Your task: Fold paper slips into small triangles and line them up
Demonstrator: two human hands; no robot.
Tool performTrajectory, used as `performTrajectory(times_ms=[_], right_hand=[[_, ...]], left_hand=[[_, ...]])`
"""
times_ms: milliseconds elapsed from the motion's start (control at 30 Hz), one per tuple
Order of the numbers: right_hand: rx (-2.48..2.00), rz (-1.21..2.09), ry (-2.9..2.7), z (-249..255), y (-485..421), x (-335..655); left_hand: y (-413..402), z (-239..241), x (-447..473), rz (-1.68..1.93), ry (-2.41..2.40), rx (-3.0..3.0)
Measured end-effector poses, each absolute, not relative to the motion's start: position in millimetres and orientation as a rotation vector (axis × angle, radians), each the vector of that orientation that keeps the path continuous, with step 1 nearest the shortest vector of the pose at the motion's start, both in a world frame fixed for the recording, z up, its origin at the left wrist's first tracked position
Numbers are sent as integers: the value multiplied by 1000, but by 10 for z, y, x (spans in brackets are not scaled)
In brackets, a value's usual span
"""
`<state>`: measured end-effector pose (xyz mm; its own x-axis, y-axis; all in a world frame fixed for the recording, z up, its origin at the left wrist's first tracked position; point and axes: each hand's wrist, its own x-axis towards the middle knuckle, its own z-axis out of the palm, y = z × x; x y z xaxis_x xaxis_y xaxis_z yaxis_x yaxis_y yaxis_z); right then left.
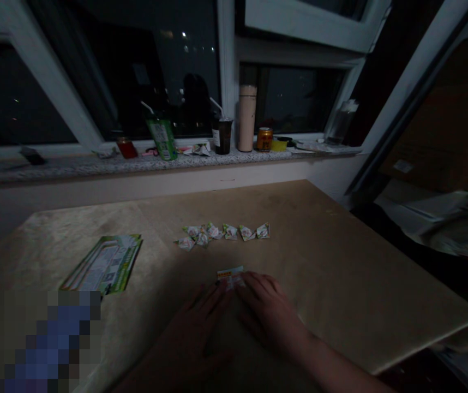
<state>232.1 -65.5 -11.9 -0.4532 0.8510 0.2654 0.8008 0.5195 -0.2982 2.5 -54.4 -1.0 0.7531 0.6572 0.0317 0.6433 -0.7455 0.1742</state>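
Partly under left hand (191, 322) and right hand (267, 303), small printed paper (231, 272), fingers of both outstretched.

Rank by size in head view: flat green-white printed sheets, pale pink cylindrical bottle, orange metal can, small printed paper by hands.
1. Green-white printed sheets
2. Pink cylindrical bottle
Smaller, unranked: orange metal can, small printed paper. Visible areas look close; left hand and right hand partly cover the paper.

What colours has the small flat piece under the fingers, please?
The small piece looks whitish, with an orange-yellow band near its far edge; head view.
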Motion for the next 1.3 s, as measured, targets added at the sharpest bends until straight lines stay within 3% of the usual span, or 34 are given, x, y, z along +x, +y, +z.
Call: performTrajectory(times_ms=[900,1300], right_hand=[[-1241,-81,-2374,-231,-599,2429],[-1200,208,-2488,-109,-578,2475]], left_hand=[[-566,-47,118,167,1029,2744],[-556,-104,105,219,1007,2688]])
